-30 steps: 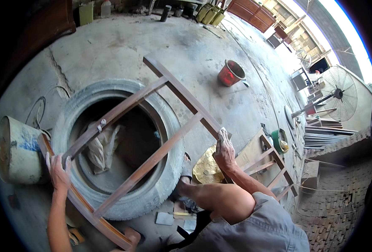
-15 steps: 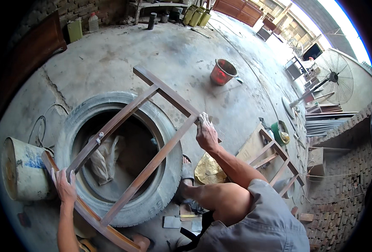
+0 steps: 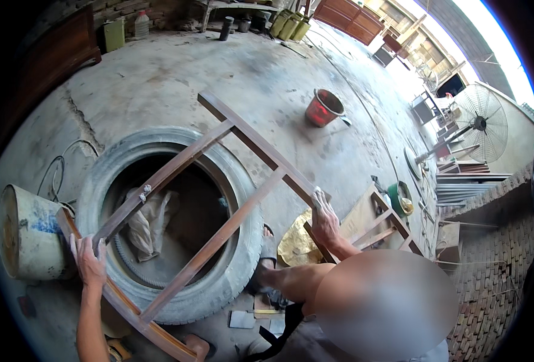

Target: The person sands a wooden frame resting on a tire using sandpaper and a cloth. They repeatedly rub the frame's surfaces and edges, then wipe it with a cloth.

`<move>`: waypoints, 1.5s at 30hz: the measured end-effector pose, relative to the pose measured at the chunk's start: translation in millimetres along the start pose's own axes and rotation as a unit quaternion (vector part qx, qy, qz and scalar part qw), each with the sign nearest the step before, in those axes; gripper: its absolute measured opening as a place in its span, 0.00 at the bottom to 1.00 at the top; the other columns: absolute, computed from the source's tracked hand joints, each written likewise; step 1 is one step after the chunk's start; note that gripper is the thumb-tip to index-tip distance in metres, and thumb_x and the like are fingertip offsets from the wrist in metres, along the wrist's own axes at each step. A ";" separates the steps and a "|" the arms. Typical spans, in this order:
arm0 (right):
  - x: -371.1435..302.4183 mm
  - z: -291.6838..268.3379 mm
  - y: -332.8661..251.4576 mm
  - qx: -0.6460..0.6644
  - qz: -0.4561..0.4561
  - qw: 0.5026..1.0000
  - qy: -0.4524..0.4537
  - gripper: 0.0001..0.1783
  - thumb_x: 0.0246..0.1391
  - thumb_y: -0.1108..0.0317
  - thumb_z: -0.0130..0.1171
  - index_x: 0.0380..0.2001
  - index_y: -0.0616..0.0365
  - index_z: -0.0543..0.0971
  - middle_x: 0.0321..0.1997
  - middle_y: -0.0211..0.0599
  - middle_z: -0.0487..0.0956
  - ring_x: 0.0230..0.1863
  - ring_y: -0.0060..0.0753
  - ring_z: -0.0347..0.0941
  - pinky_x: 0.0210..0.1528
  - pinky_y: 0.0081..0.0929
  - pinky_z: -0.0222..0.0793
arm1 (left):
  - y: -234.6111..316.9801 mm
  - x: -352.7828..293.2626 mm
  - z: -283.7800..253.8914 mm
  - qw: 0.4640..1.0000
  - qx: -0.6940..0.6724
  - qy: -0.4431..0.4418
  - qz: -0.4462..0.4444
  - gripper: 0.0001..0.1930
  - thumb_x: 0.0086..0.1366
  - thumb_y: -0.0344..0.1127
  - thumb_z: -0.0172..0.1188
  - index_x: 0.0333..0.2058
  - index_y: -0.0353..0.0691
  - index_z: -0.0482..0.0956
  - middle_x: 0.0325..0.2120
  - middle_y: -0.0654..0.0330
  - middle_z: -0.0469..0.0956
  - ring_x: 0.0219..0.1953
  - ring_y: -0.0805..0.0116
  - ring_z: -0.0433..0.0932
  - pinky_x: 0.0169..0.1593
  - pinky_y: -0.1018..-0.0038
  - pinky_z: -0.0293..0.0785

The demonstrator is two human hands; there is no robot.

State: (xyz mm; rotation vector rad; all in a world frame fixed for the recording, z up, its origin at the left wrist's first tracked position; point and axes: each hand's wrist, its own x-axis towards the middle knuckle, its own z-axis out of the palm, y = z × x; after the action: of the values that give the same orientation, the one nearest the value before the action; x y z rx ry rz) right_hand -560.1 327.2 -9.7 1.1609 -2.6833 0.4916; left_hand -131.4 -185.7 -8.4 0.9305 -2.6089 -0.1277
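Note:
A brown wooden frame [image 3: 214, 242], two long rails joined by crosspieces, lies across a large worn tyre [image 3: 95, 187]. At its lower left, my left hand [image 3: 91, 263] wraps over the slightly curved end piece, close to the joint with one rail. My right hand [image 3: 326, 222] is closed over the right end of the far straight piece, fingers together and whitened with dust. Inside the tyre's opening sits a crumpled pale plastic bag [image 3: 149, 226]. A small whitish wad [image 3: 145, 193] clings to the left rail. A blurred patch hides part of my lap.
Left of the tyre, a dirty white bucket [image 3: 34, 235] lies tipped. A red bucket [image 3: 325, 108] stands beyond the frame. Another wooden frame [image 3: 393, 220] rests at right near a green round container [image 3: 399, 199]. Farther off stands a pedestal fan [image 3: 478, 123]. My sandalled foot [image 3: 268, 247] is beside the tyre.
My right hand has slid along the far piece, from near the joint to its right end. The left hand keeps its hold, and the wooden frame has barely shifted.

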 end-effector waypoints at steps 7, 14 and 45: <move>51.2 17.2 -28.7 0.019 -0.027 0.999 0.007 0.28 0.63 0.77 0.49 0.66 0.70 0.66 0.71 0.68 0.65 0.73 0.64 0.62 0.75 0.51 0.57 | 1.7 -0.6 0.8 1.000 -0.003 0.014 0.004 0.12 0.69 0.35 0.59 0.46 0.34 0.78 0.40 0.45 0.78 0.55 0.42 0.73 0.75 0.48 0.51; 40.1 10.3 -18.8 0.001 0.009 1.000 0.005 0.26 0.64 0.76 0.48 0.64 0.69 0.68 0.71 0.68 0.66 0.74 0.63 0.61 0.75 0.51 0.58 | 7.7 3.9 1.3 1.000 -0.017 -0.015 0.008 0.13 0.69 0.36 0.59 0.47 0.34 0.78 0.40 0.45 0.78 0.55 0.42 0.73 0.75 0.48 0.51; 242.3 86.8 -70.1 0.033 -0.156 0.986 -0.050 0.25 0.65 0.75 0.49 0.64 0.68 0.69 0.71 0.67 0.66 0.73 0.63 0.61 0.74 0.47 0.61 | 13.6 9.7 -12.3 0.997 -0.082 0.010 0.001 0.16 0.60 0.32 0.63 0.45 0.29 0.76 0.34 0.45 0.76 0.44 0.41 0.76 0.74 0.39 0.50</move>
State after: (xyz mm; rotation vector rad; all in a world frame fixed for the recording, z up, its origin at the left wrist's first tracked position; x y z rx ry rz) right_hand -676.2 87.2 -4.6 1.6291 -2.5103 0.4824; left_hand -141.9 -180.8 8.9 0.8658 -2.5358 -0.3250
